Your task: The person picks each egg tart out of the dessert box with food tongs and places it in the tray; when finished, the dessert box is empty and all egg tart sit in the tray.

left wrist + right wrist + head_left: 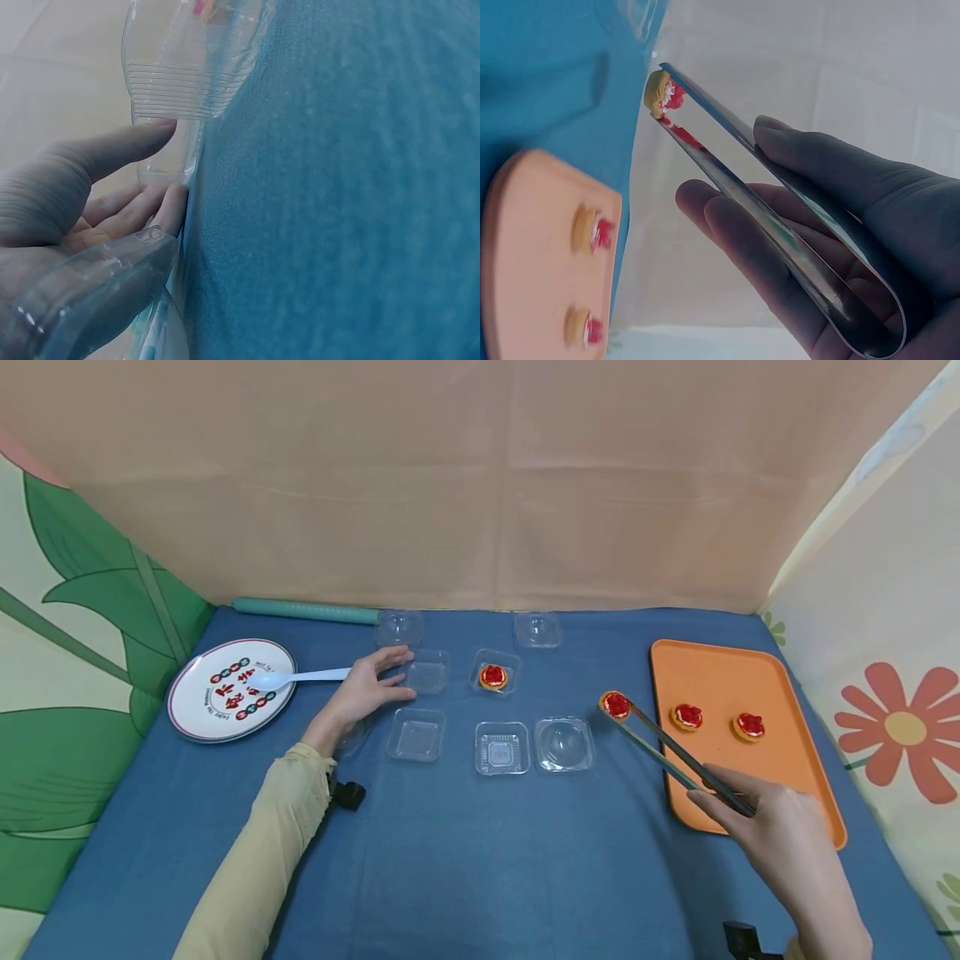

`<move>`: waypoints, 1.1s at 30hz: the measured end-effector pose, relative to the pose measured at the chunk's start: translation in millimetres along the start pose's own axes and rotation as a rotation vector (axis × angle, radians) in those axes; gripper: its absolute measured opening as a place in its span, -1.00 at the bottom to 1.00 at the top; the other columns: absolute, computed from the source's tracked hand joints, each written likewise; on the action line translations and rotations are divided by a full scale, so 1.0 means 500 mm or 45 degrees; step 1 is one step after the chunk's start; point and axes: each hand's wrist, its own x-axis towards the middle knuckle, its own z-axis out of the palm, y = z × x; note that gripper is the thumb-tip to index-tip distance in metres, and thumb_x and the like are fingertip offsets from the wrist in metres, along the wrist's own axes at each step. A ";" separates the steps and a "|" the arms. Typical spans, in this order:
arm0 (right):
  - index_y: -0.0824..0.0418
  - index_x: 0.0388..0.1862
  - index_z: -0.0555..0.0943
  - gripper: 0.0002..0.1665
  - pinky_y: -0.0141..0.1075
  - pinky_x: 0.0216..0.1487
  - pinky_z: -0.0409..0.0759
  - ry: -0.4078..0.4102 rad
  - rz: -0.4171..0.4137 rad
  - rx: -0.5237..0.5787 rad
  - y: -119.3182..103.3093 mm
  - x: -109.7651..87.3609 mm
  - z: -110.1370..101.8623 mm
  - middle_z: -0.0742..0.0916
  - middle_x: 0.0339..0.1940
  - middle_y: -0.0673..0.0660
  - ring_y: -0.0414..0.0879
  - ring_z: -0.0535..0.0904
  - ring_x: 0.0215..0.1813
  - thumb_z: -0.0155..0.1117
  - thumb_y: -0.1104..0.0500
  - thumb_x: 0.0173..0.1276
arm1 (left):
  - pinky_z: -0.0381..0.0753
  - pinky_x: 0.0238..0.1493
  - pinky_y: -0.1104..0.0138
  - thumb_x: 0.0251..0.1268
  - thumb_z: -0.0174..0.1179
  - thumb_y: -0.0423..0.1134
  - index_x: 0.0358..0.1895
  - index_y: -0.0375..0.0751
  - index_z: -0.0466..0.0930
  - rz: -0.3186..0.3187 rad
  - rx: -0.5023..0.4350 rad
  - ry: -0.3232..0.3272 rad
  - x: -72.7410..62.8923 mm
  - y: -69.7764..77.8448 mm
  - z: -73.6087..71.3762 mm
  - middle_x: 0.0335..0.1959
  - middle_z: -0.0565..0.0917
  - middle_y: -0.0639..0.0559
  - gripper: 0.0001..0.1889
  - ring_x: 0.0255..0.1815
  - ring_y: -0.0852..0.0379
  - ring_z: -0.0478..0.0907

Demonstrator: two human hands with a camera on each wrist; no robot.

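My right hand (780, 827) grips metal tongs (697, 768), thumb on one arm and fingers on the other. Between the tong tips is a small red-topped tart (617, 705), raised above the blue cloth left of the orange tray (723, 672). Two similar tarts (686, 717) sit on that tray. At the left, my left hand (367, 685) reaches over the cloth, thumb and fingers spread apart. Its fingertips are right at the side of a clear plastic container (429, 672). Another tart (492, 677) lies in a clear container (510, 662) to the right.
More clear containers, among them one with a ribbed base (502, 749), stand about the middle of the blue cloth (480, 860). A white plate (202, 714) with a white spoon (318, 675) is at the left. A teal roll (303, 610) lies along the back edge.
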 end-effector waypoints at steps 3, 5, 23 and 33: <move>0.46 0.08 0.78 -0.46 -0.36 -0.62 0.49 0.042 0.045 -0.054 0.013 -0.024 -0.006 0.84 -0.34 0.32 0.10 0.71 -0.46 0.71 0.17 0.22 | 0.42 0.59 0.04 0.42 0.37 -0.54 0.70 -0.38 0.09 -0.002 0.009 -0.001 0.000 0.002 0.000 0.63 0.29 -0.34 -0.13 0.65 -0.27 0.23; 0.47 0.07 0.78 -0.47 -0.33 -0.64 0.48 0.057 0.089 -0.075 0.023 -0.039 -0.009 0.84 -0.37 0.31 0.13 0.71 -0.47 0.71 0.17 0.21 | 0.42 0.59 0.04 0.42 0.37 -0.54 0.70 -0.38 0.10 -0.003 0.014 0.000 0.001 0.003 0.000 0.63 0.29 -0.34 -0.13 0.65 -0.27 0.22; 0.55 0.13 0.70 -0.33 -0.23 -0.59 0.29 -0.014 0.366 -0.231 0.084 -0.120 -0.016 0.71 -0.66 0.00 -0.05 0.44 -0.63 0.65 0.04 0.30 | 0.46 0.56 0.07 0.42 0.36 -0.55 0.70 -0.37 0.10 0.002 0.022 0.008 -0.005 0.002 0.001 0.63 0.29 -0.33 -0.13 0.64 -0.29 0.24; 0.51 0.15 0.70 -0.29 -0.23 -0.63 0.32 -0.019 0.429 -0.250 0.110 -0.150 -0.009 0.77 -0.57 0.17 -0.10 0.41 -0.67 0.65 -0.03 0.29 | 0.41 0.59 0.07 0.43 0.35 -0.55 0.69 -0.40 0.08 0.013 0.010 0.001 -0.003 0.003 0.001 0.63 0.28 -0.35 -0.13 0.66 -0.26 0.20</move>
